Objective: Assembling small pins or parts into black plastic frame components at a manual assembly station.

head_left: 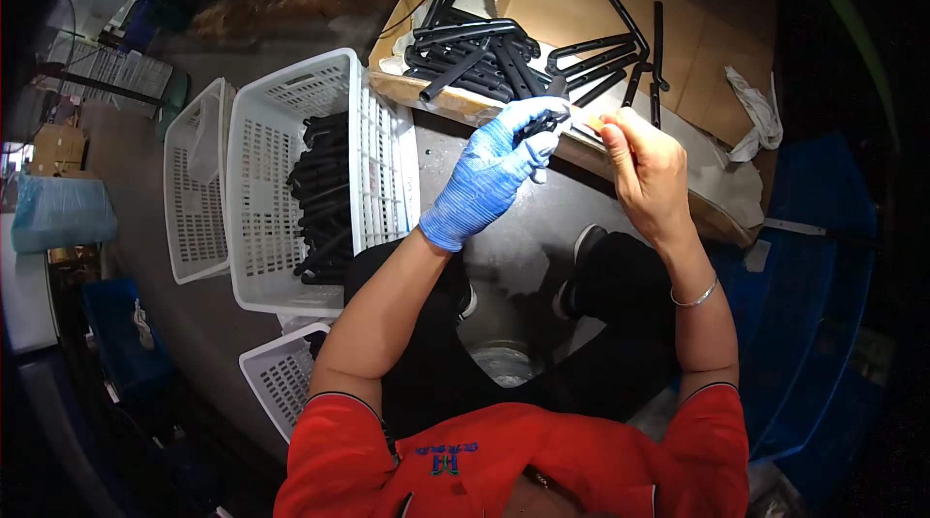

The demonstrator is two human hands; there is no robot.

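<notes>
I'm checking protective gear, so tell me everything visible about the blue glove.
The blue glove covers the person's left hand and ends around the wrist. It looks thin, streaked and wrinkled, paler and greyer near the fingertips; its exact material isn't clear. Its fingers curl around a dark piece, partly hidden, in front of the cardboard box.

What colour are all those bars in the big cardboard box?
The bars are black; the head view shows them best.
</notes>
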